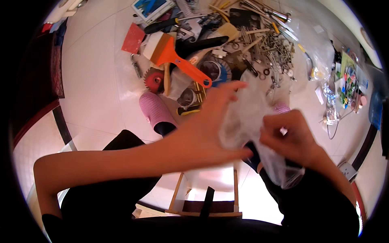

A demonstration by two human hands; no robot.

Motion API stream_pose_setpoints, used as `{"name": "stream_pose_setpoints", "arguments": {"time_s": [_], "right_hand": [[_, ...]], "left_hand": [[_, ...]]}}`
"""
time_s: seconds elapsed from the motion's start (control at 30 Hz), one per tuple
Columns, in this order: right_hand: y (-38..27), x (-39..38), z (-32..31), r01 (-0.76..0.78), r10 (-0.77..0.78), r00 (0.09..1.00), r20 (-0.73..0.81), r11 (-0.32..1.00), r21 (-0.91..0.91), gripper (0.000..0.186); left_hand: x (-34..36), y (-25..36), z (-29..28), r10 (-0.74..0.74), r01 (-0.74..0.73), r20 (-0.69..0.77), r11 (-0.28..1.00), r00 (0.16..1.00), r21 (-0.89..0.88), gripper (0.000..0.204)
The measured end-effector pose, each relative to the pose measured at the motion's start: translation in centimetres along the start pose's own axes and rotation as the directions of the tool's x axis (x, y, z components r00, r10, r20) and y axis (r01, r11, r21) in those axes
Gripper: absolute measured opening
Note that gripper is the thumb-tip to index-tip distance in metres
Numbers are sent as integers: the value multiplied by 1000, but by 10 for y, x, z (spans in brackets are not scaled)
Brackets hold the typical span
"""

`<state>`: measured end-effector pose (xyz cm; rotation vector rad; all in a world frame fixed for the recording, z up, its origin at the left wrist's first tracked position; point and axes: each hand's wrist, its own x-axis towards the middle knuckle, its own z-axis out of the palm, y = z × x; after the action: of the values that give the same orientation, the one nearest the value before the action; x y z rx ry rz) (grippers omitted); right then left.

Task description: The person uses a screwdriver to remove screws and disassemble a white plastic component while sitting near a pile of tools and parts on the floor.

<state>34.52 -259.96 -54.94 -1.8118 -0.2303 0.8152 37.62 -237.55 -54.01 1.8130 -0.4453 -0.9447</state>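
A crumpled clear plastic bag [247, 113] hangs in front of me, above the floor between my feet. My right hand [289, 135] is closed on it with bent fingers, and a loose end of the bag trails below toward my right knee. At the bag's left side is my left hand [212, 125], its thumb and fingers spread wide apart and slightly blurred. The bag lies beside its palm, between thumb and fingers, but I see no grip there. Whether anything is inside the bag, I cannot tell.
Beyond my hands lies a heap of tools: an orange-handled scraper [188, 71], a red circular saw blade [154, 80], a screwdriver [162, 25] and scattered screws [275, 52]. Another clear bag [312, 48] lies at right. An open wooden drawer [178, 190] is between my legs.
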Motion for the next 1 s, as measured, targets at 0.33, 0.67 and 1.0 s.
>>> {"name": "stream_pose_setpoints", "arguments": {"time_s": [0.33,0.67,1.0], "right_hand": [[24,-11,18,-151,144,981,-129,987,-46,22],[-2,5,22,-320,323,946,-8,939,123,35],[36,-14,23,-68,117,983,143,949,-309,20]], "left_hand": [[-18,-28,-4,-463,603,420,734,781,-312,46],[-29,-2,-7,-550,574,258,819,794,-20,64],[-51,-21,-1,-488,369,442,869,753,331,21]]}}
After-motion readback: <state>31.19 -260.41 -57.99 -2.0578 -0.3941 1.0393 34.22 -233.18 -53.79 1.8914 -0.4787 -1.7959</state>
